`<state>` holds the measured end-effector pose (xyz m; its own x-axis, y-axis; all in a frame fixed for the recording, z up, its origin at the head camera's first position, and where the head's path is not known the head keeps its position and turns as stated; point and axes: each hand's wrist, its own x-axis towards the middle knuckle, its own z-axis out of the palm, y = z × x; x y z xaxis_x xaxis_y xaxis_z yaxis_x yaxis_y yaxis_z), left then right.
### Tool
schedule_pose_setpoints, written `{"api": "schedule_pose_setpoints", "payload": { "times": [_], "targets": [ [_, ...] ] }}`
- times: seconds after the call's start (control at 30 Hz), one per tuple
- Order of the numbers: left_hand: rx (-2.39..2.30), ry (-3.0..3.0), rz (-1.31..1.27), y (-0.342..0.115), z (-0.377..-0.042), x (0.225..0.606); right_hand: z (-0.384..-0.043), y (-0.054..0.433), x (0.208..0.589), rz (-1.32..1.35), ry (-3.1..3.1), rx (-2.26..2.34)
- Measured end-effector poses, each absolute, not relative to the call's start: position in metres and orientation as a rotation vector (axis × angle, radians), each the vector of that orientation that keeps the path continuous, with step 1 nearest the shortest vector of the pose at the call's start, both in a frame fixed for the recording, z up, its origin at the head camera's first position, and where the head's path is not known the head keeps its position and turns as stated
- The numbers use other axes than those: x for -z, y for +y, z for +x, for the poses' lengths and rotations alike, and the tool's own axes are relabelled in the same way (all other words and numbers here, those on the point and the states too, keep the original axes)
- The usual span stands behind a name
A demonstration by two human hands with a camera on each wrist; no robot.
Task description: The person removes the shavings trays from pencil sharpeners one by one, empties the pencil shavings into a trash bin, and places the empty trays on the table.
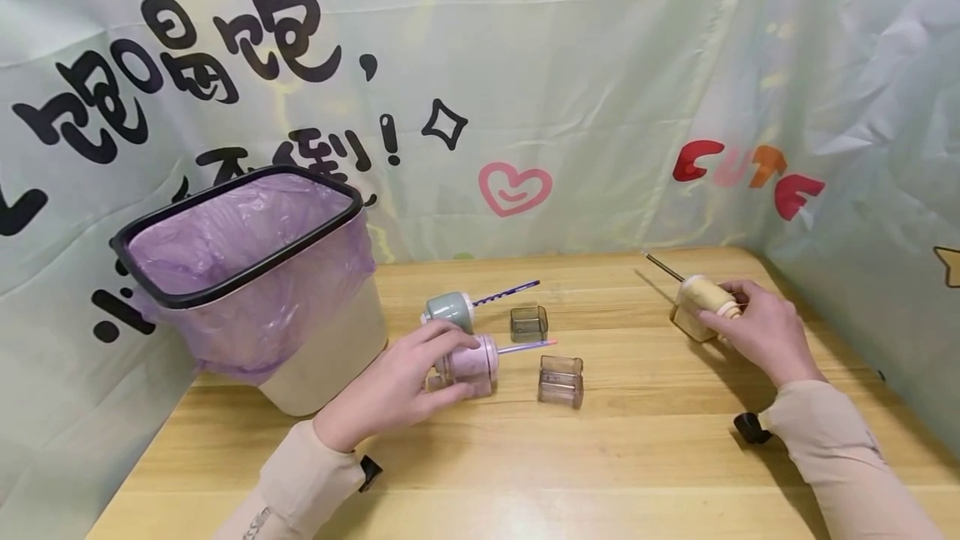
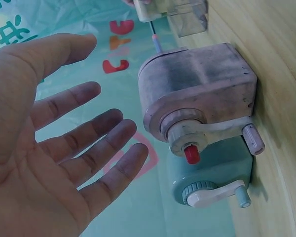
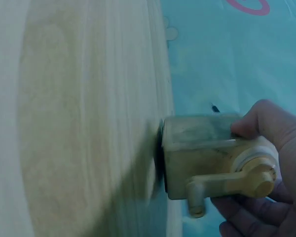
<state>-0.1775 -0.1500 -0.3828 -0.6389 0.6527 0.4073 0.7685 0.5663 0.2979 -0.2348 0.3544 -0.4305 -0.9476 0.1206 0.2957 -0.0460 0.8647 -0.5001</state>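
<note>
My right hand [image 1: 765,332] grips a yellow crank pencil sharpener [image 3: 202,163] by its top and side, thumb over the upper face. A dark pencil [image 1: 663,267] sticks out of its far end. At the left, my left hand [image 2: 64,133] has its fingers spread beside a pink crank pencil sharpener [image 2: 202,84], with a gap showing in the left wrist view. This sharpener carries a purple pencil [image 1: 527,347] and a crank with a red centre. Just behind it stands a teal crank sharpener [image 1: 450,309] holding a dark patterned pencil [image 1: 506,293].
Two see-through grey plastic drawers, a rear one [image 1: 528,324] and a front one [image 1: 561,381], lie on the wooden table [image 1: 525,457] right of the pink sharpener. A white bin [image 1: 330,373] lined with a purple bag [image 1: 262,315] stands at the left. Printed cloth [image 1: 585,90] hangs behind.
</note>
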Motion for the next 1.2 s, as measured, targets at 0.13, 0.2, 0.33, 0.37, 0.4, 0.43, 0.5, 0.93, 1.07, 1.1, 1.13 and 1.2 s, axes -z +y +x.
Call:
{"api": "schedule_pose_setpoints", "payload": {
  "times": [0.13, 0.2, 0.33, 0.37, 0.4, 0.43, 0.5, 0.93, 1.07, 1.1, 1.13, 1.2],
  "targets": [
    [0.668, -2.556, -1.187, -0.15, -0.177, 0.381, -0.234, 0.352, 0.43, -0.06, -2.701, -0.725],
    [0.674, -2.567, -1.178, -0.15, -0.177, 0.381, -0.233, 0.351, 0.429, -0.055, -2.694, -0.733],
    [0.677, -2.578, -1.167, -0.151, -0.177, 0.381, -0.233, 0.349, 0.427, -0.051, -2.682, -0.746],
    [0.677, -2.58, -1.165, -0.151, -0.177, 0.381, -0.233, 0.348, 0.426, -0.049, -2.678, -0.752],
    [0.678, -2.579, -1.165, -0.151, -0.178, 0.381, -0.233, 0.347, 0.425, -0.047, -2.674, -0.752],
    [0.683, -2.581, -1.165, -0.151, -0.178, 0.381, -0.233, 0.346, 0.424, -0.043, -2.669, -0.754],
    [0.693, -2.589, -1.159, -0.151, -0.177, 0.381, -0.233, 0.344, 0.422, -0.033, -2.658, -0.77],
    [0.709, -2.608, -1.152, -0.15, -0.178, 0.38, -0.226, 0.321, 0.399, 0.022, -2.625, -0.918],
    [0.716, -2.607, -1.153, -0.151, -0.178, 0.381, -0.221, 0.312, 0.391, 0.047, -2.607, -0.949],
    [0.717, -2.61, -1.152, -0.151, -0.178, 0.381, -0.219, 0.31, 0.389, 0.055, -2.605, -0.952],
    [0.72, -2.613, -1.15, -0.151, -0.178, 0.381, -0.218, 0.308, 0.387, 0.062, -2.604, -0.959],
    [0.721, -2.615, -1.153, -0.151, -0.178, 0.38, -0.215, 0.303, 0.383, 0.077, -2.6, -0.969]
  ]
}}
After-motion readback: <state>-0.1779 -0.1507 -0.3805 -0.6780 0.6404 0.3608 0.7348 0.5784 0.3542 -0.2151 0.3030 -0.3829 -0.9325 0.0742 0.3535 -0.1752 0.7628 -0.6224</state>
